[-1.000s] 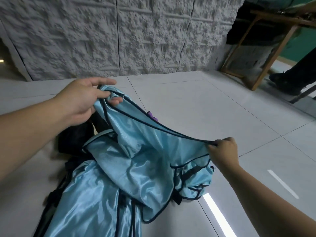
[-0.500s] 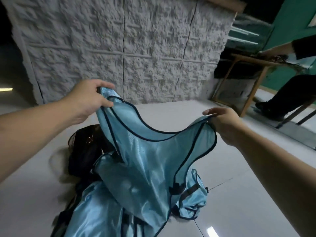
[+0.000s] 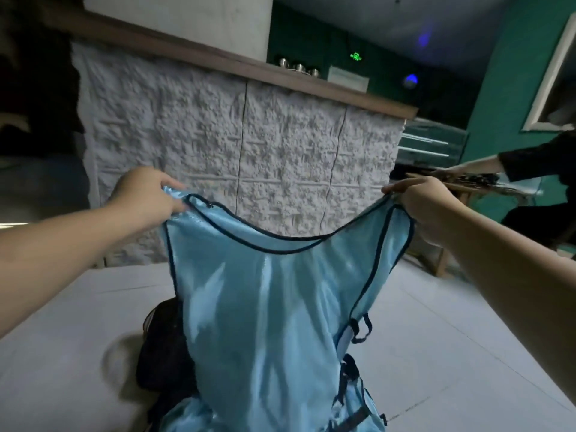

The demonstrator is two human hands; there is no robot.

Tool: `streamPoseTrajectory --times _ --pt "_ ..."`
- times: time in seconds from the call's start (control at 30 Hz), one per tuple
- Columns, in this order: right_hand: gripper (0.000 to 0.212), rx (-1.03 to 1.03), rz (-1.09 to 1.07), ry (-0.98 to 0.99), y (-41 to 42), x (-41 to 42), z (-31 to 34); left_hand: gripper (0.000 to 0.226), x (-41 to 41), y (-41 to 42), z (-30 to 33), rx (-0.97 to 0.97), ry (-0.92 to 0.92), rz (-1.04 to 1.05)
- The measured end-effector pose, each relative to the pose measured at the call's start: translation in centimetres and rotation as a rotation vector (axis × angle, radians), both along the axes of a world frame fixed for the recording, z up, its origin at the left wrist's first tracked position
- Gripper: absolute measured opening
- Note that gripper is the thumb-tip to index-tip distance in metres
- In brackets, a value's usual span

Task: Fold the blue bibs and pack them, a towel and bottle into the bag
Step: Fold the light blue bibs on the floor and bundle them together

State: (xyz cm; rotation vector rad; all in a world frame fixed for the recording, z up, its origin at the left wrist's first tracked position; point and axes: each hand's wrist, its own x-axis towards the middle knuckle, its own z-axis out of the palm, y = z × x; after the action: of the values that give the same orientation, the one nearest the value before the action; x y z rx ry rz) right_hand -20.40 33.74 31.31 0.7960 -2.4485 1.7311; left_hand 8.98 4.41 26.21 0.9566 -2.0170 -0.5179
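While pinching 1 shoulder strap, left hand (image 3: 145, 194) lifts the blue bib (image 3: 265, 310) above the tiled floor (image 3: 452, 353). Hangs spread and upright over a black bag (image 3: 162, 353) and more blue bibs (image 3: 199, 416) at the near edge. Right hand (image 3: 424, 204) pinches the other strap.

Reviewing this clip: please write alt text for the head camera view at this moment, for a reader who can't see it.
A person holds a shiny blue bib up by its shoulder straps, left hand and right hand each pinching one, so it hangs flat before a white textured counter front. Below it, a dark bag and more blue fabric lie on the pale tiled floor.
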Motion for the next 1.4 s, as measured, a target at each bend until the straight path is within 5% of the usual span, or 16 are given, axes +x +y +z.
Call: streamPoseTrajectory --times 0.23,0.5,0.73,1.07,1.2,1.3,1.4 --pt "0.026 0.095 -0.127 -0.046 1.2 -0.9 -0.2 0.032 2.9 -1.1 -1.0 0.099 0.012 0.061" --pt "0.046 0.043 -0.012 -0.11 -0.2 1.8 0.4 0.057 2.3 0.2 -0.9 0.228 -0.097 -0.102" --pt "0.016 0.003 0.091 -0.298 -2.8 5.3 0.3 0.017 -0.4 3.5 -0.2 0.545 0.085 -0.336" --pt "0.012 -0.09 0.357 -0.384 -7.2 12.7 -0.1 0.012 -5.5 10.7 2.0 0.252 0.144 -0.396" --pt "0.015 -0.164 0.378 -0.417 -7.4 13.8 0.5 0.008 -5.9 11.4 2.3 0.371 0.282 -0.534" --pt "0.01 -0.201 0.463 -0.443 -6.8 14.0 1.0 0.041 -4.8 11.8 2.3 0.438 0.252 -0.709" --pt "0.011 -0.274 0.572 -0.467 -5.9 14.0 1.0 0.067 -4.3 12.1 2.1 0.188 -0.014 -0.61"
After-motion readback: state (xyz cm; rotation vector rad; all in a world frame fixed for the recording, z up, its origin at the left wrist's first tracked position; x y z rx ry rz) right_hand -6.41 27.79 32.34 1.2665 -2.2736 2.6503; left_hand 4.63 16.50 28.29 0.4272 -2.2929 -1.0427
